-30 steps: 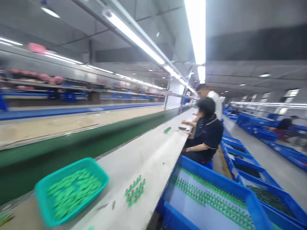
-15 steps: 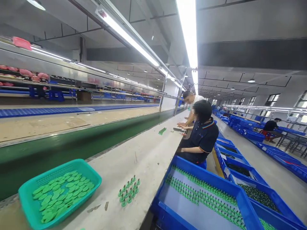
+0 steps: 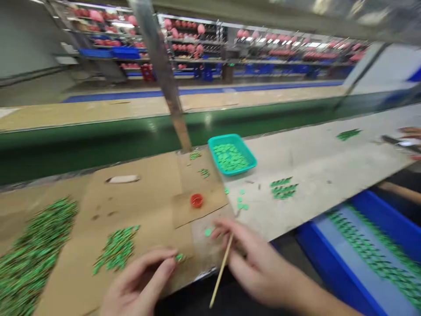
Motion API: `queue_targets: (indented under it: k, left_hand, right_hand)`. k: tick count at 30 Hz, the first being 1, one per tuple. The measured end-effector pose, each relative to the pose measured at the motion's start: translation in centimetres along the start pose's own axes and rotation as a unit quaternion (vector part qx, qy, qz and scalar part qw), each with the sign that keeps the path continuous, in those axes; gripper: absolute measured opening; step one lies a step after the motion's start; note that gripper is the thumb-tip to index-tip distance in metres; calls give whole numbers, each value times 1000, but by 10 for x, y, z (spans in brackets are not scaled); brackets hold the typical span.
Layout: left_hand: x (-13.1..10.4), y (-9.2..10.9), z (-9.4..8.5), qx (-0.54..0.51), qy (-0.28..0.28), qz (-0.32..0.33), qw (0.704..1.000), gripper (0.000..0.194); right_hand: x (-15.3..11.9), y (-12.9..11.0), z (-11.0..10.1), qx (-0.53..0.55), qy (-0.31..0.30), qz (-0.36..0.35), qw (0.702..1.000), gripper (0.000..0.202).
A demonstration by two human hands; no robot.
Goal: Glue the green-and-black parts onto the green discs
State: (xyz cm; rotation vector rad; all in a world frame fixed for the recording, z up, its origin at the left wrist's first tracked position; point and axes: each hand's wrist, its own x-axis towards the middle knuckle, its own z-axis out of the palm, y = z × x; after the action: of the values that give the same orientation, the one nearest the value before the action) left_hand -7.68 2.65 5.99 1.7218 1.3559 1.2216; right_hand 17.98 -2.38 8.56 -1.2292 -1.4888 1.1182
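Observation:
My left hand is at the bottom centre, thumb and forefinger pinched on a small green piece. My right hand, fingers curled, holds a thin wooden stick that slants down toward the table's front edge. A green disc lies by the right fingertips. Beyond the hands, a small red cup sits on cardboard. More loose discs lie on the white tabletop, below a teal basket holding several green discs.
Green pieces with thin stems form a large pile and a smaller one at left. Upright green pieces stand at right. A blue tray is at lower right; a person's hand shows at the right edge. A metal post rises behind.
The view has swung left and down, away from the seated people. Both my hands, the cardboard and the green piles now show; the teal basket appears farther right.

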Motion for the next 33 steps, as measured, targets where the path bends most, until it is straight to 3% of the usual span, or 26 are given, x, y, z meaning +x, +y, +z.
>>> queue_targets:
  k: [2,5,10,13,17,20,24,28,33]
  left_hand:
    - [-7,4,-10,21,-14,-33,999,48]
    - [-1,14,2,19,-55,-46,997,35]
    - [5,20,35,11,-85,-48,995,19]
    - [5,17,42,46,-70,-28,996,17]
    - [9,16,44,84,-65,0,994,16]
    - [10,16,45,100,-64,-2,993,14]
    - [7,16,47,118,-52,-4,992,10]
    - [4,16,47,123,-55,-8,991,8]
    - [3,15,47,133,-56,-25,989,7]
  right_hand:
    - [-1,7,-25,-57,-6,-27,998,56]
    - [4,17,-45,-116,7,-65,991,42]
    - [16,29,-36,-88,79,-124,985,27]
    - [25,33,-30,-58,103,-172,978,29]
    - [37,36,-29,-97,132,-219,962,28]
    - [41,39,-30,-117,129,-250,953,29]
    - [40,39,-33,-120,118,-225,960,26]
    - [40,37,-41,-196,79,-217,953,5]
    - [41,40,-43,-189,72,-213,956,15]
